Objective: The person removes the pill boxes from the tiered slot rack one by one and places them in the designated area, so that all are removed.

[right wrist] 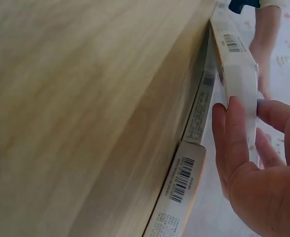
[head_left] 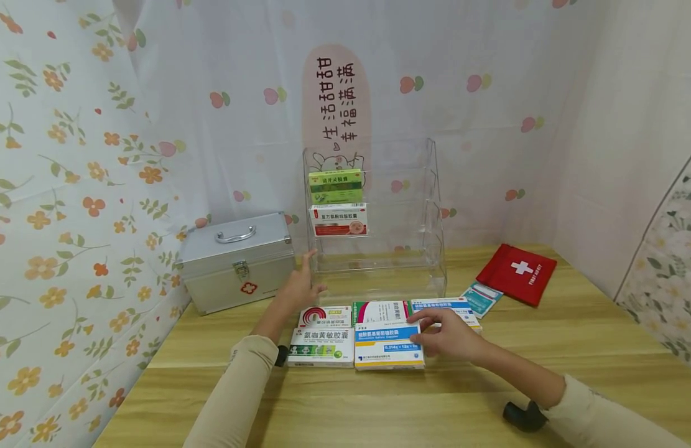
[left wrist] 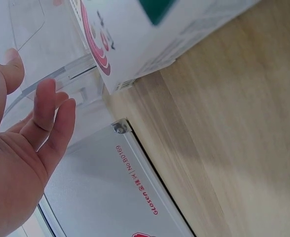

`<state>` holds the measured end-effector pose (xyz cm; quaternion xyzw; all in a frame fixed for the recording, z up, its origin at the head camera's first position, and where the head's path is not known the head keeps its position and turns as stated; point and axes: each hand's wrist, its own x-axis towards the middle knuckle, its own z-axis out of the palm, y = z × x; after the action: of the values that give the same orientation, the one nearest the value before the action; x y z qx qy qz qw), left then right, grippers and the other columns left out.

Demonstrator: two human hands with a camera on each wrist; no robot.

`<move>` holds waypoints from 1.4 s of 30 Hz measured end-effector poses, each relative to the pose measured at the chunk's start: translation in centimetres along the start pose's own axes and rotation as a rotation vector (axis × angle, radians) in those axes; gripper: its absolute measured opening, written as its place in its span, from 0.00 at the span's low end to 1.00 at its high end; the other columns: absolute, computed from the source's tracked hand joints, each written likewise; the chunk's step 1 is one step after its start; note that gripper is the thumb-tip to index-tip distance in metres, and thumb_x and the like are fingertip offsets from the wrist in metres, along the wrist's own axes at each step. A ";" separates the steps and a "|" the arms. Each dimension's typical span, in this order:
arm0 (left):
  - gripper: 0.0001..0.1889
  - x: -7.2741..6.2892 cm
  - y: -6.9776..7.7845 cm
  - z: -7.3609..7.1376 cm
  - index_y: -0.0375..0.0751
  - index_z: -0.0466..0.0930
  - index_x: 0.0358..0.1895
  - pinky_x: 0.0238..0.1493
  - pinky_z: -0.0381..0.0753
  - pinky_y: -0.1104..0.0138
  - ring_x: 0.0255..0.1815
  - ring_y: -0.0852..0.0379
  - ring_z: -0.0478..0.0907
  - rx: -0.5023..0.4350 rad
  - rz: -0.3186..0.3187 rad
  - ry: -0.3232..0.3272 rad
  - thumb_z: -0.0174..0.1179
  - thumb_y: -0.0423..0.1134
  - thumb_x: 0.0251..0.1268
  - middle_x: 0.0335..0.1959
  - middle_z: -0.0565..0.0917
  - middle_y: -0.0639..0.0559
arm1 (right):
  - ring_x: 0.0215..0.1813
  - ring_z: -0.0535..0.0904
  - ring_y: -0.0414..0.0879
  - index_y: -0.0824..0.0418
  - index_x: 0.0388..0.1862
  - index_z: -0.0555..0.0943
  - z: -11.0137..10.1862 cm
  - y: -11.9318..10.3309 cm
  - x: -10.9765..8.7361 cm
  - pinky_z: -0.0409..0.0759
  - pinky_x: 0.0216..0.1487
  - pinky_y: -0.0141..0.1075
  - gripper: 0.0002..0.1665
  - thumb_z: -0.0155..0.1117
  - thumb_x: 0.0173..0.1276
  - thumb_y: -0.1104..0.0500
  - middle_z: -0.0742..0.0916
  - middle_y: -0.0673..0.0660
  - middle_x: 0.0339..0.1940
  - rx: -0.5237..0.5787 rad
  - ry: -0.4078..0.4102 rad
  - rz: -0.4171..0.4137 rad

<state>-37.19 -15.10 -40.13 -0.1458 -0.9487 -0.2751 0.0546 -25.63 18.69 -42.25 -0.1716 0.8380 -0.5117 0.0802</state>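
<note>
My right hand (head_left: 450, 336) pinches the right side of a blue-and-white medicine box (head_left: 385, 346) in the front of the group. In the right wrist view that box (right wrist: 239, 79) sits tilted between thumb and fingers (right wrist: 237, 131). Left of it lies a white-and-green medicine box (head_left: 321, 346). Behind are a box with red arcs (head_left: 324, 316), a green-and-magenta box (head_left: 373, 310) and another blue-and-white box (head_left: 443, 304). My left hand (head_left: 298, 291) is at the lower left edge of the clear tiered rack (head_left: 379, 269), its fingers loosely spread and holding nothing.
On the rack's left side stand a green medicine box (head_left: 336, 186) and a red-and-white one (head_left: 339, 220). A silver case (head_left: 239, 261) stands at the left. To the right lie a red first-aid pouch (head_left: 517, 274) and a teal-and-white packet (head_left: 482, 298). Patterned curtains hang behind the table.
</note>
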 end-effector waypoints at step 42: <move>0.49 0.0 0.2 0.0 0.53 0.34 0.79 0.21 0.75 0.63 0.18 0.51 0.74 -0.020 -0.033 -0.036 0.64 0.41 0.68 0.20 0.76 0.44 | 0.36 0.87 0.49 0.70 0.57 0.80 0.8 -1.3 -0.7 0.85 0.32 0.41 0.26 0.72 0.60 0.64 0.88 0.64 0.44 -0.073 -0.023 0.097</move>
<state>-37.15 -14.90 -40.03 -0.1354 -0.9490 -0.2828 0.0315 -24.47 17.70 -41.50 -0.1395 0.8625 -0.4742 0.1082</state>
